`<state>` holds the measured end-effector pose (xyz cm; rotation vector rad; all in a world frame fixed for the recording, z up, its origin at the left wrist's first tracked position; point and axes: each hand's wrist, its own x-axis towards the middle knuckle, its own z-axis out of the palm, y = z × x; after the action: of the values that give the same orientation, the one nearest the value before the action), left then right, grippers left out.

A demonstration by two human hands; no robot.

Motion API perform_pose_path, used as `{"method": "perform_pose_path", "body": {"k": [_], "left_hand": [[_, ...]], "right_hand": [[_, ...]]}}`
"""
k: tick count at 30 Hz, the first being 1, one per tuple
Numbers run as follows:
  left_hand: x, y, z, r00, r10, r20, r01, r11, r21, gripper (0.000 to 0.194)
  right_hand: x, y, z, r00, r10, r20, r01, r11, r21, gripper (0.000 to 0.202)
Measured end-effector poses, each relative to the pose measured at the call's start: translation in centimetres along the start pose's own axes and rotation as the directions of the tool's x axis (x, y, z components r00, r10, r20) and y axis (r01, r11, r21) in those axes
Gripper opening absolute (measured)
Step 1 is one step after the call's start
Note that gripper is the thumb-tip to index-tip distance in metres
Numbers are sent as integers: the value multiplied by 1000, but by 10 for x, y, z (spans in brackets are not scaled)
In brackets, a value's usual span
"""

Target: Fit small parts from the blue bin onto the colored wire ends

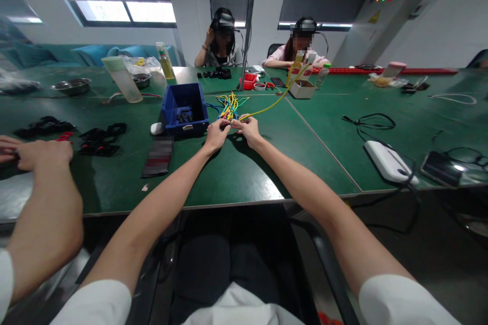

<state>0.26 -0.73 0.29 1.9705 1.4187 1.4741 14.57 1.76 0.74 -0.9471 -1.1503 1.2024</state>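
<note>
Above the green table, my left hand (pixel 217 135) is closed, its fingers pinching the near end of a bundle of thin wires (pixel 230 106) in yellow, blue and green. Close beside it, my right hand (pixel 250 131) pinches a longer yellow wire (pixel 272 105), which arcs away to the upper right. The fingertips of both hands nearly meet, and the small part between them is too hidden to make out. Left of the bundle stands a blue bin (pixel 185 129) with dark pieces inside.
A white mouse (pixel 156 128) and a dark phone-like slab (pixel 157 157) lie left of my hands. Another person's hand (pixel 43 154) works at far left near black parts (pixel 101 139). At right are a white power bank (pixel 389 161) and cables. Two people sit opposite.
</note>
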Motion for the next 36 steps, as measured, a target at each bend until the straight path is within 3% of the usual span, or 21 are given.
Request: {"method": "perform_pose_path", "body": {"k": [26,36], "left_hand": [[2,0,0,998,-67,1,67,997,-45,18],[3,-3,3,989,-116,91,132,972,-192,48]], "right_hand": [[-3,-9,-2,997,4,74,6,991,-130,24],[2,-2,-6,999,-13,49,19,990,-140,27]]}}
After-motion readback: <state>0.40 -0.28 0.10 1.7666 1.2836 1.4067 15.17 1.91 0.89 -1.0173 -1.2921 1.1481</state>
